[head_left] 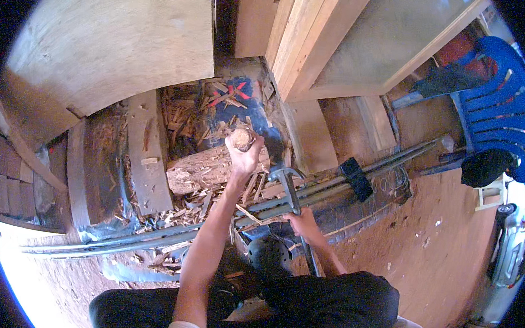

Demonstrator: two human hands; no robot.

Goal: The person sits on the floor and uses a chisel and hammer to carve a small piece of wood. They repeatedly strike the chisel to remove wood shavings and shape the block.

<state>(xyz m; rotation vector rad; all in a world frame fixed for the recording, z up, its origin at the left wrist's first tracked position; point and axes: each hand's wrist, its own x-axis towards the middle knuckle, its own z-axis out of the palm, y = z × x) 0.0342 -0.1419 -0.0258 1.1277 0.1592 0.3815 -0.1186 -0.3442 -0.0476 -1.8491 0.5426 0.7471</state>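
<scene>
My left hand (245, 156) is stretched out ahead, its fingers wrapped round a wood billet (242, 138) whose pale round end faces up. Beneath it lies a thick, rough-hewn log (200, 171) among splinters. Closer to my body, my right hand (304, 224) is closed round the shaft of a claw hammer (292, 192). The hammer's head points away from me, and its handle runs back toward my knee. The billet and the hammer are apart.
Long metal bars (314, 197) cross in front of me, with a black block (355, 178) on them. Wood chips (233, 97) litter a blue sheet. Large wooden panels (114, 43) stand at the back left. A blue plastic chair (497, 105) is at the far right.
</scene>
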